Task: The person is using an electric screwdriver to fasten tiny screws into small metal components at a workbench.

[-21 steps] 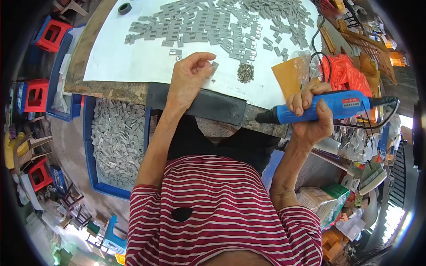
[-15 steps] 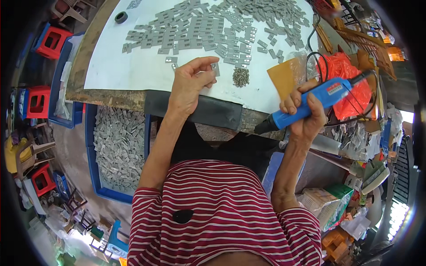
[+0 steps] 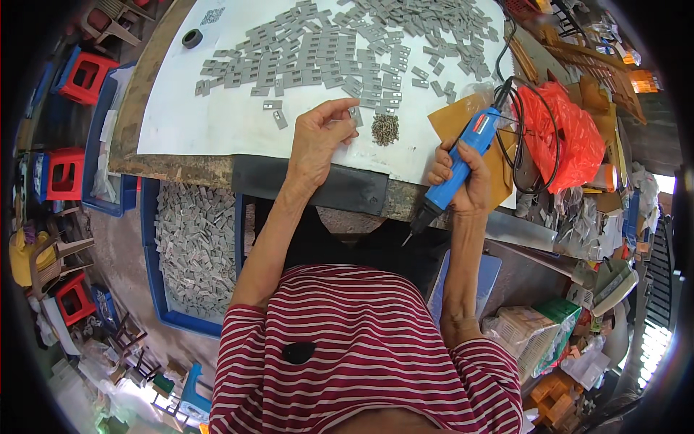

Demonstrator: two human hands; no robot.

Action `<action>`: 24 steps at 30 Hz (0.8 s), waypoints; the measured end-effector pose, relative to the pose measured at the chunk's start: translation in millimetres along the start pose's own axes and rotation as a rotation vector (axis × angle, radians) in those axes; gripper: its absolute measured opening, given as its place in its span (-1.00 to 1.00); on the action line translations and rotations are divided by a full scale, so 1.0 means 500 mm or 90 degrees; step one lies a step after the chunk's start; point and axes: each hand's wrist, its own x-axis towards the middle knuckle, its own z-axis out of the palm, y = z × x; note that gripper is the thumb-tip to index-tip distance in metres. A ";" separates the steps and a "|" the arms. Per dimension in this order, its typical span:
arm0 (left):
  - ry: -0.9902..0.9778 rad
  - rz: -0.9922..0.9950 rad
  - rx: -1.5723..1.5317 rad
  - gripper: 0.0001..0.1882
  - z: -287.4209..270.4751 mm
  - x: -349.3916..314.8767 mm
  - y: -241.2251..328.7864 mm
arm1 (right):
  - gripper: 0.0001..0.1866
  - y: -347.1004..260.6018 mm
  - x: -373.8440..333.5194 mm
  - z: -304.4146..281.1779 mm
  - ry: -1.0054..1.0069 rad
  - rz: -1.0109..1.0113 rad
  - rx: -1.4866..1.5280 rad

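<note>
Between the thumb and fingers of my left hand [image 3: 318,145] is a small grey pencil sharpener [image 3: 355,114], held just above the white sheet [image 3: 238,123]. My right hand [image 3: 468,181] is wrapped round a blue electric screwdriver [image 3: 473,139]; its bit points down and left, past the table's near edge. Beside my left fingertips lies a small pile of screws [image 3: 385,130]. More grey sharpeners [image 3: 318,54] cover the far part of the sheet, some in rows, others heaped. Two loose sharpeners [image 3: 280,119] lie left of my left hand.
A blue bin [image 3: 149,239] full of small grey parts stands below the table on the left. Red plastic bag [image 3: 567,137], brown paper [image 3: 448,119] and the screwdriver's black cord [image 3: 515,148] lie at the right. A tape roll [image 3: 191,38] sits far left; a dark pad [image 3: 311,184] lines the near edge.
My right hand has tilted the screwdriver steeper, its bit end now lower and its cord end farther left. My left hand, still pinching the sharpener, has shifted slightly right, toward the screws.
</note>
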 end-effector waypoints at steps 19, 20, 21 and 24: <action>-0.027 -0.040 -0.076 -0.66 -0.009 0.000 0.010 | -0.75 0.007 0.016 -0.008 0.052 0.038 0.038; -0.027 -0.033 -0.073 -0.66 -0.008 -0.001 0.010 | -0.75 0.007 0.017 -0.008 0.053 0.037 0.033; -0.029 -0.036 -0.075 -0.66 -0.007 -0.002 0.010 | -0.75 0.007 0.017 -0.009 0.057 0.036 0.033; -0.030 -0.023 -0.075 -0.68 -0.008 -0.004 0.010 | -0.76 0.008 0.018 -0.012 0.044 0.036 0.033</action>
